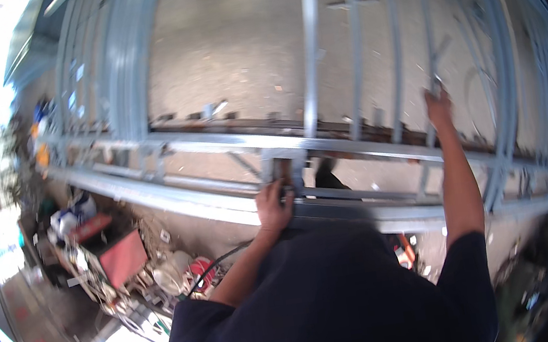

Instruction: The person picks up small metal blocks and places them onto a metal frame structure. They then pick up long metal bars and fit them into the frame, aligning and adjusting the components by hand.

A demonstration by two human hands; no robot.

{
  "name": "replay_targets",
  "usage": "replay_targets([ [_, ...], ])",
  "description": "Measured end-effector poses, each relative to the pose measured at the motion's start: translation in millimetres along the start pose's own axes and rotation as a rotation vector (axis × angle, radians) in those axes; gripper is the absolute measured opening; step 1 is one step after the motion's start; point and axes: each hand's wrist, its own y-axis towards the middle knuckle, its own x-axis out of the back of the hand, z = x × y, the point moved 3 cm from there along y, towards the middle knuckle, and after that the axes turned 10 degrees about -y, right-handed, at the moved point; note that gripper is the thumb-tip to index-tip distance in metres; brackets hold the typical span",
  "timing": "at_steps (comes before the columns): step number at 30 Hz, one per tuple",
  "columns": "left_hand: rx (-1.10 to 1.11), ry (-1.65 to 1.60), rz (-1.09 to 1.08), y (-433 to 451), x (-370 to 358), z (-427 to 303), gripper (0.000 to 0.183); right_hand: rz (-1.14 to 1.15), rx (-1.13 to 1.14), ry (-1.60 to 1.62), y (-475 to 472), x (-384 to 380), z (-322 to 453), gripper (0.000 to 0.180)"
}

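Note:
Before me lies a frame of shiny metal bars, with a long metal rail [228, 140] crossing from left to right. My left hand [273, 207] rests on the near side of this frame, beside a short upright metal piece [297, 168]; whether its fingers grip anything is hard to see. Farther out on the right, my right hand [438, 101] is closed around a thin metal bar [427, 31] or something small against it; blur hides which. A wider metal bar [311, 36] runs away from the rail between my two hands.
Grouped metal bars [127, 60] stand at the left, and more bars [496, 48] at the right. Below left are a red-sided box [123, 258], a round pale container [170, 272] and scattered items. A black cable [218, 262] passes by my left forearm. Debris dots the concrete floor [230, 36].

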Motion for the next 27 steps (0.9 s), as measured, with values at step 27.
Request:
replay_targets([
  [27,0.133,-0.133,-0.306,253,316,238,0.06,0.57,0.145,0.802,-295,-126,775,0.071],
])
